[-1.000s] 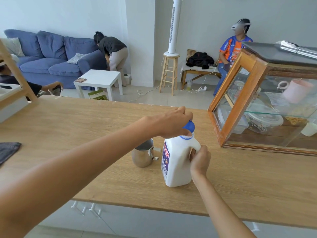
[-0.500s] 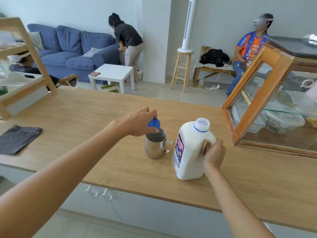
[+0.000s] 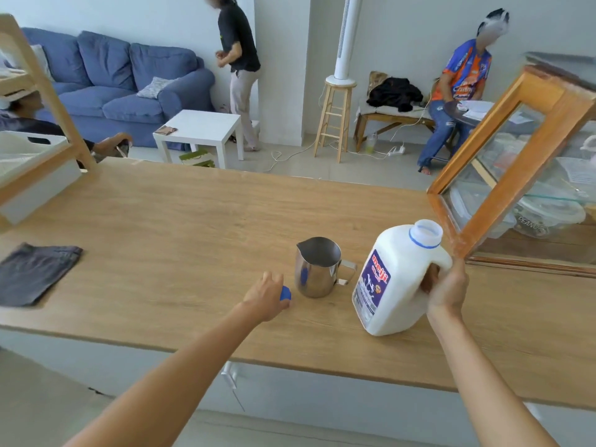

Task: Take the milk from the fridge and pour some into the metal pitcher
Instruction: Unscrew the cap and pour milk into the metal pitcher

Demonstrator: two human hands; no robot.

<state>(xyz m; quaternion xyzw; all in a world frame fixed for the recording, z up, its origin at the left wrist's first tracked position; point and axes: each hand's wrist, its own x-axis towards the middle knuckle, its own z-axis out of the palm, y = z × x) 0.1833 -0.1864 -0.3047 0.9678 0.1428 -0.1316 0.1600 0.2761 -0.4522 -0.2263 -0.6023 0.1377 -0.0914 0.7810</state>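
- The right hand [image 3: 446,287] is closed round the handle of the milk jug [image 3: 395,279], which stands open-mouthed on the counter [image 3: 180,221], leaning a little to the left, near the right end.
- The left hand [image 3: 266,295] is curled over the blue cap [image 3: 285,293], low at the counter just left of the metal pitcher [image 3: 317,267]. I cannot tell whether it grips the cap or has let it go.
- The pitcher stands upright between the two hands, apart from the jug, and looks empty.
- Risk: the jug looks nearly full, so a quick tip would likely send milk out in a gush, over the pitcher's narrow mouth and onto the counter.
- Risk: the pitcher is light and nothing steadies it; a knock from the jug's lip could tip or shove it.
- Risk: the wooden glass case [image 3: 516,162] is close behind the jug, so the raised jug or an elbow might strike its corner.
- Half a second ago the left hand held the cap up over the pitcher; now it is down at the counter, while the right hand's grip is unchanged.
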